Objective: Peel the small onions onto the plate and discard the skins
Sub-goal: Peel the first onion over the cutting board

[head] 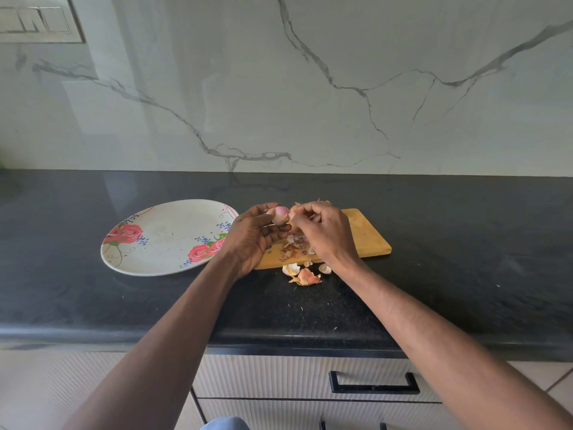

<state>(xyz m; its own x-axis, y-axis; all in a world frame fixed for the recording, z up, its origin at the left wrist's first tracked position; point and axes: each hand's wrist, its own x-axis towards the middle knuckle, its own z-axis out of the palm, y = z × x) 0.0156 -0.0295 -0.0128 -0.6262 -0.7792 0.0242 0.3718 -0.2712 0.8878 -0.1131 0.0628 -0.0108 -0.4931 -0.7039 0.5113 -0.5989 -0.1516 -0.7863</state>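
Observation:
My left hand (249, 235) grips a small pink onion (280, 215) above the left end of the wooden cutting board (367, 234). My right hand (322, 229) pinches a flap of dry skin (294, 210) at the onion's right side. Loose skins (294, 248) lie on the board under my hands. More skins (305, 274) lie on the black counter just in front of the board. A white plate with red roses (164, 237) sits to the left of the board, with nothing on it. Part of the board is hidden behind my hands.
The black stone counter (465, 259) runs the full width, backed by a marble wall (310, 88). A switch panel (40, 21) is at the top left. Drawers with a black handle (373, 384) are below the counter edge.

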